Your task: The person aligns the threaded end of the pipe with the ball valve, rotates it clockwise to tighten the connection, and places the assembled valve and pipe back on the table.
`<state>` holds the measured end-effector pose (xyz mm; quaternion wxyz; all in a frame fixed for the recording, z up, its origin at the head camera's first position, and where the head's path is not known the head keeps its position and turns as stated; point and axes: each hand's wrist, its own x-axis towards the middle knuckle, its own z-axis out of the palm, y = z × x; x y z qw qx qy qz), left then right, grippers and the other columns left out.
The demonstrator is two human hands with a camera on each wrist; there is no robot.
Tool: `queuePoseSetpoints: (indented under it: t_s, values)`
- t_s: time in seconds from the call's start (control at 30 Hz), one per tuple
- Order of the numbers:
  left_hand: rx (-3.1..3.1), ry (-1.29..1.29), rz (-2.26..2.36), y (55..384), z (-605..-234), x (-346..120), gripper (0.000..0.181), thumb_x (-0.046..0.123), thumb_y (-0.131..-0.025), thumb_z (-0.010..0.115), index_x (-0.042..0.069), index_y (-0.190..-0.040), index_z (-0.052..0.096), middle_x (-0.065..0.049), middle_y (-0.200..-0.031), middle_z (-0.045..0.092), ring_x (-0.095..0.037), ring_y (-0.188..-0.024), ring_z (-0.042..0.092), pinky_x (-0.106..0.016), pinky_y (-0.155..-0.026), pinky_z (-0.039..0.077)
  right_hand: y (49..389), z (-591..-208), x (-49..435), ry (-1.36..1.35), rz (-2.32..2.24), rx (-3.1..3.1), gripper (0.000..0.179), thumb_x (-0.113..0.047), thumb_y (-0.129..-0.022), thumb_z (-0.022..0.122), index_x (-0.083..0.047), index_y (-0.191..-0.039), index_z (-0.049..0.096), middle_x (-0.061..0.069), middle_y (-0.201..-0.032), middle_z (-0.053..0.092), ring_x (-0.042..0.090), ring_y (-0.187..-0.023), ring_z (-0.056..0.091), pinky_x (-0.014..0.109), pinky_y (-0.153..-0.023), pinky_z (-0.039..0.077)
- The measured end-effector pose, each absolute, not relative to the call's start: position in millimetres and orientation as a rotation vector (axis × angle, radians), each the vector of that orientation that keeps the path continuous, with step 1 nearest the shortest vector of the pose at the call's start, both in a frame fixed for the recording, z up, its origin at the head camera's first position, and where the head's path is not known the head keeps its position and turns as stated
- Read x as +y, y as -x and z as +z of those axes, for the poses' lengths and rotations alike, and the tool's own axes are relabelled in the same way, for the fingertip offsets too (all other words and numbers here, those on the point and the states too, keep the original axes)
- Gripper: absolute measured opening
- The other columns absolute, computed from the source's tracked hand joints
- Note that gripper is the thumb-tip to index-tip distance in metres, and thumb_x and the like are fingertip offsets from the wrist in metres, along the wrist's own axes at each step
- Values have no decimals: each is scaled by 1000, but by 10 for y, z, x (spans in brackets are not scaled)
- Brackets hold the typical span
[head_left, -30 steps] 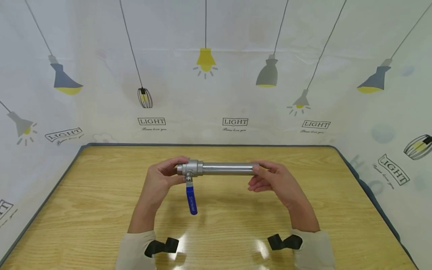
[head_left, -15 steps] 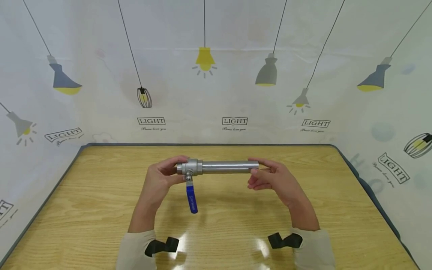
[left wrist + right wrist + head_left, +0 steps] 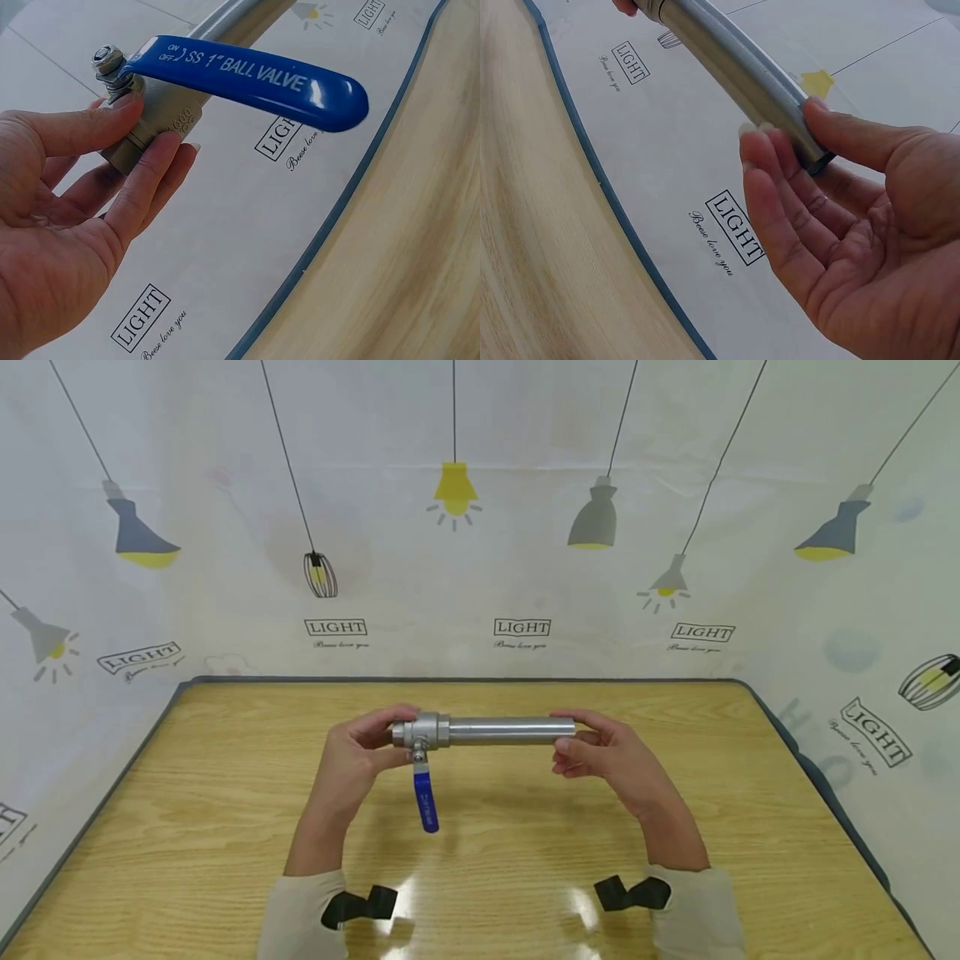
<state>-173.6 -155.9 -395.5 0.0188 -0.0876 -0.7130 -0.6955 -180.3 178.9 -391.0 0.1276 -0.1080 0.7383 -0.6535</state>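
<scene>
A silver ball valve with a blue lever handle is joined to a straight metal pipe. The assembly is held level above the table. My left hand grips the valve body at its left end between thumb and fingers. In the left wrist view, the handle reads "SS 1" BALL VALVE" with ON and OFF marks. At the pipe's free right end, my right hand holds it between thumb and fingers. The right wrist view shows the thumb on one side of the pipe and curled fingers opposite.
Beneath the hands lies a wood-grain table with a dark blue edge. A white backdrop printed with hanging lamps and "LIGHT" labels rises behind and along both sides. Black straps are on both sleeves.
My right thumb has slid lower on the pipe's end, baring more of its tip. The pipe's right end has risen slightly. My left hand keeps its grip on the valve.
</scene>
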Motion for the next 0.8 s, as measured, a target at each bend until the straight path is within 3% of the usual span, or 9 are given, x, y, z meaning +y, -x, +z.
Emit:
queuePoseSetpoints:
  t_s: [0.33, 0.6, 0.8]
  values:
    - [-2212, 281, -2172, 1732, -3955, -1554, 43, -11, -76, 73, 2, -116, 68, -5, -116, 68, -24, -104, 63, -34, -83, 57, 1803, -3906, 1762, 285, -1897, 2146, 42, -29, -96, 62, 3, -123, 56, 11, -94, 65, 24, -89, 68, 38, -84, 58]
    - [-2210, 289, -2165, 1736, -3951, -1548, 43, -12, -76, 72, 2, -116, 68, -5, -117, 68, -24, -105, 62, -34, -83, 57, 1799, -3894, 1789, 331, -1906, 2142, 58, -20, -93, 67, -10, -145, 43, 12, -100, 68, 22, -89, 69, 38, -83, 58]
    - [-2213, 282, -2170, 1732, -3953, -1549, 42, -11, -77, 72, 3, -116, 68, -5, -119, 67, -25, -106, 62, -35, -83, 58, 1783, -3884, 1784, 335, -1931, 2115, 54, -13, -89, 70, -6, -138, 49, 13, -99, 68, 22, -88, 71, 38, -82, 58]
